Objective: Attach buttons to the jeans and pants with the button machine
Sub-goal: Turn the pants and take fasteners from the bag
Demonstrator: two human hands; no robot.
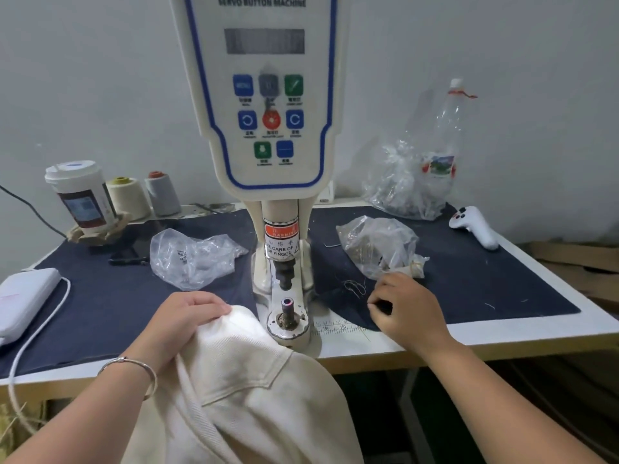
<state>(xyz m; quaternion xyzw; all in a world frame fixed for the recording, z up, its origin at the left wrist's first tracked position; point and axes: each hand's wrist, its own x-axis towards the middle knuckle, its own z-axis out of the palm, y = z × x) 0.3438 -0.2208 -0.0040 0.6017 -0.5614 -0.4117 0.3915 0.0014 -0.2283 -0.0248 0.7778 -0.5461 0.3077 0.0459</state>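
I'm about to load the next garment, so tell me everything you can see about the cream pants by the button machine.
The cream pants look like thick twill, with a stitched seam and a pointed flap edge showing. They drape off the table's front edge toward the camera, bunched up beside the button machine's lower die. The left hand grips the top fold; no button is visible.
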